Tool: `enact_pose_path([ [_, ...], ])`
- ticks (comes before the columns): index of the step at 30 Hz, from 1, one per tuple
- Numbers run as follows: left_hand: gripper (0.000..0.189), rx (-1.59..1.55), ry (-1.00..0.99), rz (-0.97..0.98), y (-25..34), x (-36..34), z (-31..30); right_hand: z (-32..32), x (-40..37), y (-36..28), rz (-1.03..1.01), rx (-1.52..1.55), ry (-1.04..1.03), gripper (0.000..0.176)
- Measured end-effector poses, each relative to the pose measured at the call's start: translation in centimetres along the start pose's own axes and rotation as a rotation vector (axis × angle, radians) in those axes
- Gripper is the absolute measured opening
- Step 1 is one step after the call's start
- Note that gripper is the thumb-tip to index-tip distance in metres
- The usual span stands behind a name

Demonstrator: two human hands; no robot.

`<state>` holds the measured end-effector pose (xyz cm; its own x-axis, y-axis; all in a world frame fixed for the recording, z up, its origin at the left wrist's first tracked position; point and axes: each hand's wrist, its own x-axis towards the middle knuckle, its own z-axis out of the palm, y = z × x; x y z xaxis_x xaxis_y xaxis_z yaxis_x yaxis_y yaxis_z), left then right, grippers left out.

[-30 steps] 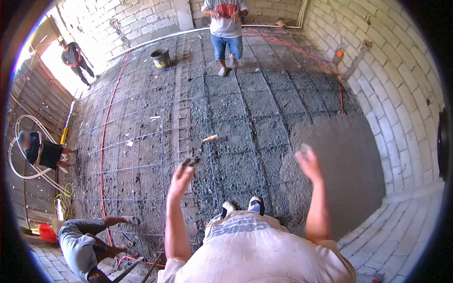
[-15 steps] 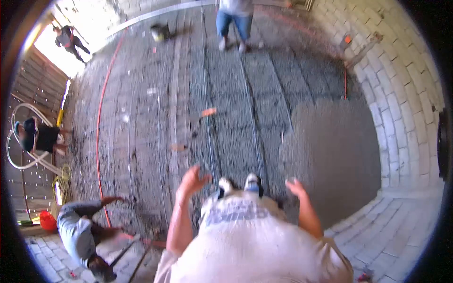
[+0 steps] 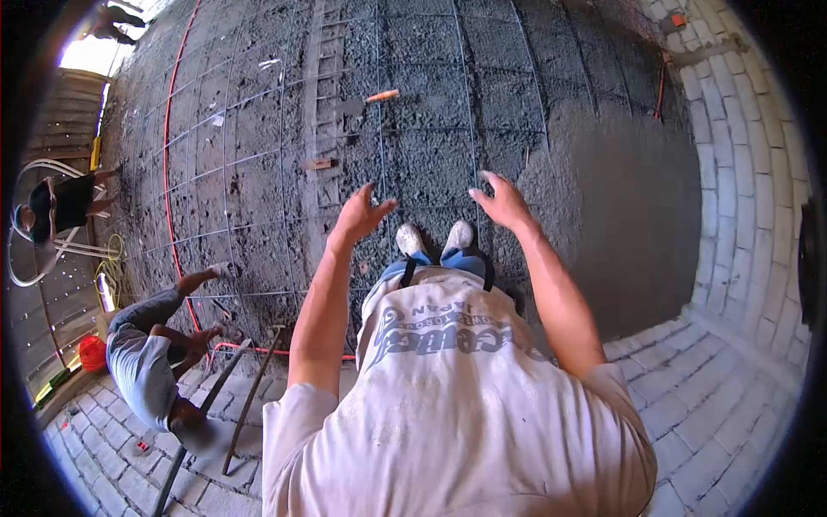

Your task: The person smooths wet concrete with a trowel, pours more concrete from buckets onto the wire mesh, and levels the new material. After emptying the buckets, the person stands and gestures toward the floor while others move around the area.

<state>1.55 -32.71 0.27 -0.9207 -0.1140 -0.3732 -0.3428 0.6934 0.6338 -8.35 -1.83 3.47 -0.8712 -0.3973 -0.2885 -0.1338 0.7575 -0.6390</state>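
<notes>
My left hand (image 3: 365, 214) is held out in front of my body, thumb apart from the fingers, with nothing in it. Opposite it, my right hand (image 3: 503, 203) reaches forward in the same way, fingers spread and holding nothing. Between and beyond them lies rough gravelly ground (image 3: 426, 164) crossed by a grid of thin steel rebar (image 3: 473, 112). Both hands appear to be above the ground, touching nothing. My white shoes (image 3: 459, 235) stand on the ground just below them.
Smooth wet concrete (image 3: 637, 224) spreads to the right, up to a block wall (image 3: 732, 164). A crouching person (image 3: 142, 370) is at lower left near long bars (image 3: 250, 401). Another person (image 3: 69, 207) stands farther left. A red hose (image 3: 168, 146) runs along the ground.
My view has tipped downward, so the person in blue shorts has left it. Both arms now stretch farther forward, the right hand closer to the middle. The crouching person's arms have shifted.
</notes>
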Motion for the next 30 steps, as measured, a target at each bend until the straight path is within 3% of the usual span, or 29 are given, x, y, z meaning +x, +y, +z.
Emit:
enact_pose_path([
  [3, 0.08, 0.025, -0.004, -0.053, -0.8, 0.6, 1.2, 1.0, 1.5, 1.4, 0.05, -0.032, -0.04, 0.053],
  [5, 0.083, 0.038, -0.145, -0.221, -0.8, 0.3, 1.2, 2.1, 1.8, 4.0, 0.049, -0.069, -0.061, 0.055],
  [9, 0.081, 0.065, -0.128, -0.154, -0.8, -1.3, 1.5, 1.9, 0.2, 3.9, 0.147, -0.21, -0.192, 0.059],
  [16, 0.078, 0.043, -0.103, -0.175, -2.5, -2.0, 2.5, 1.2, -2.1, 3.4, 0.136, -0.054, -0.144, 0.055],
  [23, 0.084, 0.018, -0.113, -0.166, 0.4, -0.4, 0.8, 0.5, -0.5, 3.2, 0.051, -0.04, -0.112, 0.058],
  [27, 0.078, 0.042, -0.009, -0.058, 0.4, -0.2, 1.5, -0.2, -0.3, 3.6, 0.089, 0.029, -0.134, 0.054],
  [30, 0.083, 0.029, -0.109, -0.156, -0.1, 0.1, 2.2, -0.4, -1.2, 4.9, 0.174, -0.079, -0.135, 0.056],
])
